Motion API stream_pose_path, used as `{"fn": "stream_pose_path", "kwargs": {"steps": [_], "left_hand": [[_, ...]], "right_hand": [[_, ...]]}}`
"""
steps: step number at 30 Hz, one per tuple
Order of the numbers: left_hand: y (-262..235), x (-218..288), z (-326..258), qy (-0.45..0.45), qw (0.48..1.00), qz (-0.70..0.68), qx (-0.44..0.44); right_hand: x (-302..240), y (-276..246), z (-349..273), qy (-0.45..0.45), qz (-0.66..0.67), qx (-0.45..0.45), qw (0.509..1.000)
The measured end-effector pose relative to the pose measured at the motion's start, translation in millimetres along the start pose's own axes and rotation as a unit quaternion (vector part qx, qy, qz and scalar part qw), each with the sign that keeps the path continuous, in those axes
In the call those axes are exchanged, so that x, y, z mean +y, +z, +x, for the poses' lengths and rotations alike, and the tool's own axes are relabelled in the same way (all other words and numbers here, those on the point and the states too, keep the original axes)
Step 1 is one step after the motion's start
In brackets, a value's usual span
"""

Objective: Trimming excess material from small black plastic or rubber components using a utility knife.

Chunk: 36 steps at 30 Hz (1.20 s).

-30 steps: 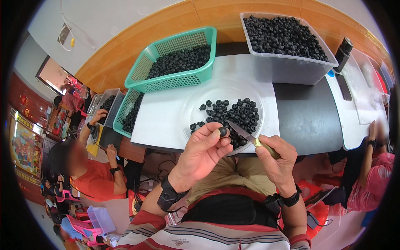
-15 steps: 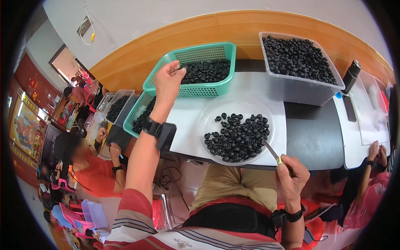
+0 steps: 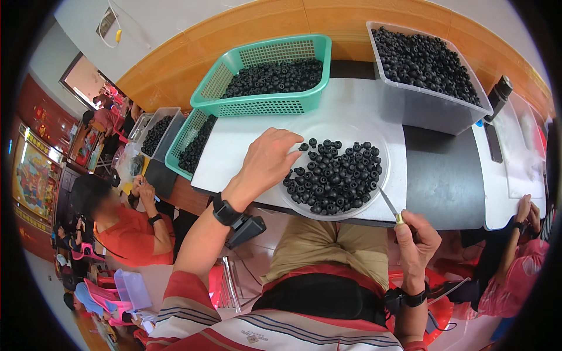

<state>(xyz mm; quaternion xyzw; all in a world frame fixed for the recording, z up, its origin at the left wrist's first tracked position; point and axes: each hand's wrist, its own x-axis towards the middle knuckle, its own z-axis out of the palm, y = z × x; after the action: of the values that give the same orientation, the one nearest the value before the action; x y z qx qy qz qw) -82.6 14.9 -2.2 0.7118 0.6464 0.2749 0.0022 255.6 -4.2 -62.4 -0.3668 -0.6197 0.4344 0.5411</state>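
Left hand [image 3: 266, 158] hovers, fingers apart, beside black pieces [image 3: 332, 179]; right hand [image 3: 417, 238] clamps the knife [image 3: 390, 205]; careless reaching risks a cut!

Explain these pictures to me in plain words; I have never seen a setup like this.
There is no robot here: the bare hands belong to a person. Every picture comes from one wide fisheye camera worn on that person's head, looking down, so straight edges bend near the rim.

On the dark table lies a flat white board, bearing a clear round plastic dish of small round black pieces. Behind it stand a green lattice plastic basket and, to the right, a translucent rectangular plastic box, both filled with similar pieces.

The right hand holds a knife with a silver blade. The left hand is at the dish's left side; whether its fingertips grip a piece is unclear.
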Motion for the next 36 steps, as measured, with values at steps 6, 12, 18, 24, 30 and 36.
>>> {"fn": "stream_pose_path", "kwargs": {"steps": [6, 12, 18, 24, 30, 36], "left_hand": [[14, -8, 14, 0.032, 0.995, 0.062, -0.074], [10, 3, 10, 0.022, 0.994, 0.071, -0.077], [5, 17, -7, 0.011, 0.994, -0.105, 0.041], [7, 21, -16, -0.134, 0.878, -0.46, 0.014], [9, 35, -28, -0.19, 0.812, -0.552, 0.005], [11, 48, -37, -0.223, 0.711, -0.667, 0.024]], "right_hand": [[-4, 3, -4, -0.014, -0.006, -0.009, 1.0], [-1, 0, -4, -0.01, 0.001, -0.001, 1.0], [0, 3, 2, -0.003, 0.009, -0.015, 1.0], [-4, 8, 5, 0.038, 0.046, -0.019, 0.998], [-10, 17, 14, 0.043, 0.066, -0.034, 0.996], [-12, 33, 23, 0.007, 0.086, -0.069, 0.994]]}}
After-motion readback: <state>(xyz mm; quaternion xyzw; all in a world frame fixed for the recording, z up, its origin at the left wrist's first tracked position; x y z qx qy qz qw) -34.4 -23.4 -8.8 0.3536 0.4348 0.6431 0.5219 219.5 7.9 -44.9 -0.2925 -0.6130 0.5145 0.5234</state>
